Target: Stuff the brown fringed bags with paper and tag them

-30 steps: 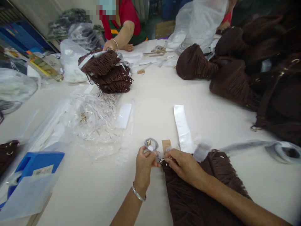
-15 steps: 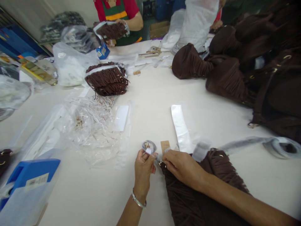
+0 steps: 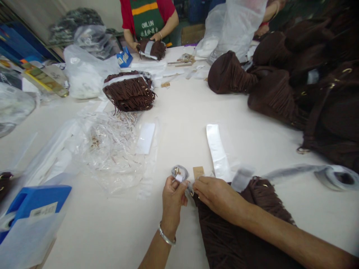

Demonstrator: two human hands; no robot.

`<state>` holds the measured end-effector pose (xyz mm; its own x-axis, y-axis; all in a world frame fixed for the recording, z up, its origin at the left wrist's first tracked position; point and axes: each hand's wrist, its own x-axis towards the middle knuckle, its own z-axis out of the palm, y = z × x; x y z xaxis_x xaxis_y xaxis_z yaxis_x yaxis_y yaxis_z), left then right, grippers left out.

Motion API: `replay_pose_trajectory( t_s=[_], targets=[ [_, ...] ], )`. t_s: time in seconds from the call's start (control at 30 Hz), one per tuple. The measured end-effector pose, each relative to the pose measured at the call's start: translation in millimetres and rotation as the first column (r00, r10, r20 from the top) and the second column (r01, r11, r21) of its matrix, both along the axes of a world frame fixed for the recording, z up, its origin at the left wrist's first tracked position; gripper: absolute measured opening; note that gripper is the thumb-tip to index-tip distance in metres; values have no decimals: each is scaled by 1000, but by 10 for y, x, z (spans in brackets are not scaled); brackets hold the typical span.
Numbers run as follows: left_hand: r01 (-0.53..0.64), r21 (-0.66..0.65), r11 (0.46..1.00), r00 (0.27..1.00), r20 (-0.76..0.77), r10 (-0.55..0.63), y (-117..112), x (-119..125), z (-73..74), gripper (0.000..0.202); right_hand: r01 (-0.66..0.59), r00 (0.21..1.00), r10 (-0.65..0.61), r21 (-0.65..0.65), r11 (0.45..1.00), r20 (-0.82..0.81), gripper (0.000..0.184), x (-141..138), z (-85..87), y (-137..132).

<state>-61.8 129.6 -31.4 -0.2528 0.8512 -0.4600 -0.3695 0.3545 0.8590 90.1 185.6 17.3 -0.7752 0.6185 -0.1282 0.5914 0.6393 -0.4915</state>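
Observation:
A dark brown fringed bag [image 3: 224, 239] lies flat on the table, partly under my right forearm. My left hand [image 3: 171, 198] pinches a small coil wrapped in grey film [image 3: 178, 172], with gold metal fittings and a white piece showing inside. At the bag's upper left corner, beside a small metal fitting, my right hand [image 3: 218, 196] is closed in a pinch; its fingertips hide what they grip. Just beyond the right fingers is a brown card tag [image 3: 198, 171]. The two hands are close together but apart.
A white strip [image 3: 217, 149] and a roll of clear film [image 3: 340, 177] lie nearby. Brown bags [image 3: 272, 89] pile up on the right. Crumpled plastic [image 3: 112, 149], a fringed bundle [image 3: 129, 91] and a blue dispenser [image 3: 42, 200] are leftward. A co-worker [image 3: 150, 22] handles another bundle opposite.
My hands stay almost in place, with the right fingers slightly further over the metal fitting. Across the table, the co-worker has lowered and turned their bundle onto the tabletop.

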Motion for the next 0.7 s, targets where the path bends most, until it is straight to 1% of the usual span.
replay_pose_trajectory(
  t_s=[0.13,0.33,0.7],
  targets=[
    [-4,0,1000,1000,6,4,-6,0,-6,37,-13,1000,13,-9,1000,-6,18,-3,10,-1],
    [-9,4,1000,1000,20,9,-10,-8,-1,37,48,999,-48,-33,998,-10,14,3,-10,-17],
    [-14,13,1000,999,44,13,-20,-2,30,39,12,998,-15,52,999,67,14,-58,54,-31]
  ],
)
